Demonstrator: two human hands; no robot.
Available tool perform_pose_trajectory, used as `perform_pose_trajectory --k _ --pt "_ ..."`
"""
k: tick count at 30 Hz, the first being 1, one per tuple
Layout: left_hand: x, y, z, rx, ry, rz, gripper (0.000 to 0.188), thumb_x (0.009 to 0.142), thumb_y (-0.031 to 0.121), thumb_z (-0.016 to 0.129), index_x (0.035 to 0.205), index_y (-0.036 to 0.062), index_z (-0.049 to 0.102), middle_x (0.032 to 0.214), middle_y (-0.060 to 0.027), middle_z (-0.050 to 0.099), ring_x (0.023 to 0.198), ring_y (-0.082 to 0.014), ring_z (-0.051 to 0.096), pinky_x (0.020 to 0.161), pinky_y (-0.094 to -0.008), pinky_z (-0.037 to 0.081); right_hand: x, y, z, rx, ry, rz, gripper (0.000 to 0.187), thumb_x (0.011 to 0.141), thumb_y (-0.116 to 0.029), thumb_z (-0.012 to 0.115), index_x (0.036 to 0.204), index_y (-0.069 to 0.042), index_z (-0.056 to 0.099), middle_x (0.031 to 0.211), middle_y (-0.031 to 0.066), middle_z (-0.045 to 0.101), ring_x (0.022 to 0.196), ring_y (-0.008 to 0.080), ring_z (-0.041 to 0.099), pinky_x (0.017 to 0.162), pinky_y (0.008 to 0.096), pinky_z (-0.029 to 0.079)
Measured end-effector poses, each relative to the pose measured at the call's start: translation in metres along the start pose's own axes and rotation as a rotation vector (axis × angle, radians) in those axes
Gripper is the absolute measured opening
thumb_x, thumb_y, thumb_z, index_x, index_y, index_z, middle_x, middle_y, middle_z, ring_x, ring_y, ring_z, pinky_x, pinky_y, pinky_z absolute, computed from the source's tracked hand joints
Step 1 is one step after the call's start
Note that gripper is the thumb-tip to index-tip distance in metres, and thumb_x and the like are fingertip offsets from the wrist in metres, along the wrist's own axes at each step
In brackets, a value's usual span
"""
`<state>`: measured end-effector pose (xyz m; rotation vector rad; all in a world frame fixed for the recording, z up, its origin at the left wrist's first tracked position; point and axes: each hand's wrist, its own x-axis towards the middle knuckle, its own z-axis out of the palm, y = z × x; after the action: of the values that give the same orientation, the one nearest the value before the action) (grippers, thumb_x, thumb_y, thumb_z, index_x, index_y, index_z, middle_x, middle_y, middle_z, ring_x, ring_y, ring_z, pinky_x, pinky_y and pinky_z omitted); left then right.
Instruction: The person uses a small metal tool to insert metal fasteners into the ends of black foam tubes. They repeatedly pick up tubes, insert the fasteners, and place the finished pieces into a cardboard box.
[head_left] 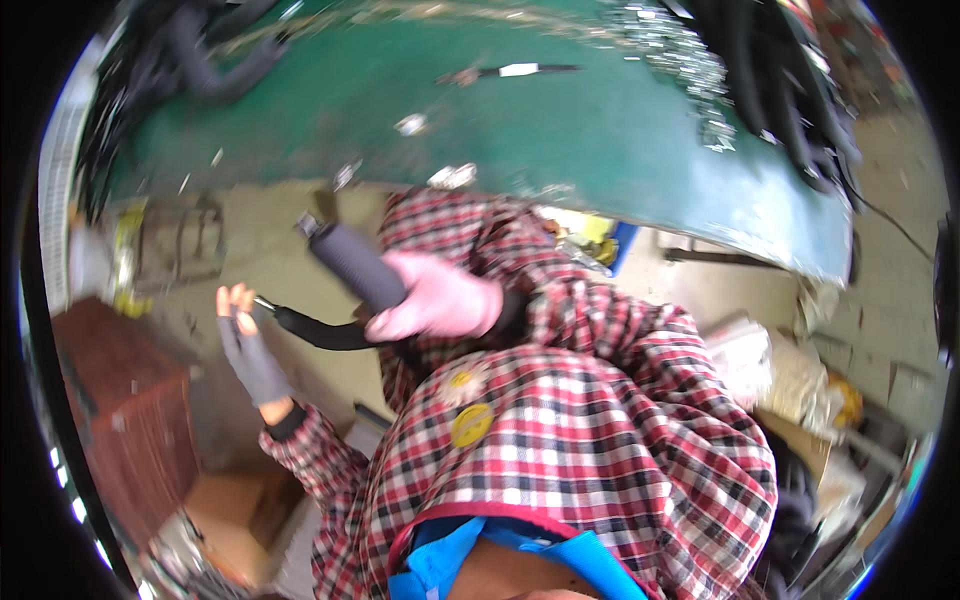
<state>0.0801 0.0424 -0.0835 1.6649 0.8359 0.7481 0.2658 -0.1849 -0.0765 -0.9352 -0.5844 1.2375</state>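
My right hand (445,296), in a pink glove, is wrapped around a thick dark grey ribbed tube (352,262) with a metal end that points up and left. A thinner curved black hose (322,331) comes out beneath that hand and ends in a slim metal tip. Beside this tip is my left hand (248,350), in a grey glove with bare fingertips. Its fingers are stretched upward, and motion blurs whether they touch the metal. Both hands are in front of my checked smock, short of the table's near edge.
Ahead stands a green table (330,120), with a small black and white piece (518,70) on it. A heap of shiny metal parts (680,60) and black tubes (790,95) lie at its right. More dark tubes (215,60) lie far left. Cardboard boxes (235,510) stand lower left.
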Motion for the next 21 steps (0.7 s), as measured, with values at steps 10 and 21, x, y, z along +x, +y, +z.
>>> perform_pose_trajectory --k 10,21 --pt "-0.020 0.088 0.119 -0.278 -0.620 -0.183 0.031 0.095 0.012 0.062 0.123 0.0014 0.054 0.092 -0.0042 0.057 0.075 -0.0121 0.056 0.068 -0.0272 0.046 -0.082 -0.127 -0.063 -1.138 0.590 -0.589 0.019 0.080 -0.015 0.079 0.098 -0.011 0.075 0.087 0.0081 0.068 0.081 0.0273 0.067 0.072 0.0374 0.056" --pt "-0.102 0.038 0.121 0.408 -0.593 -0.277 0.051 0.074 0.012 0.086 0.116 0.0038 0.059 0.095 -0.0099 0.069 0.083 -0.0170 0.066 0.079 -0.0351 0.054 -0.088 -0.218 -0.210 -2.079 1.090 -0.134 0.012 0.085 -0.016 0.070 0.096 -0.015 0.076 0.098 0.0053 0.067 0.094 0.0277 0.066 0.081 0.0394 0.055"
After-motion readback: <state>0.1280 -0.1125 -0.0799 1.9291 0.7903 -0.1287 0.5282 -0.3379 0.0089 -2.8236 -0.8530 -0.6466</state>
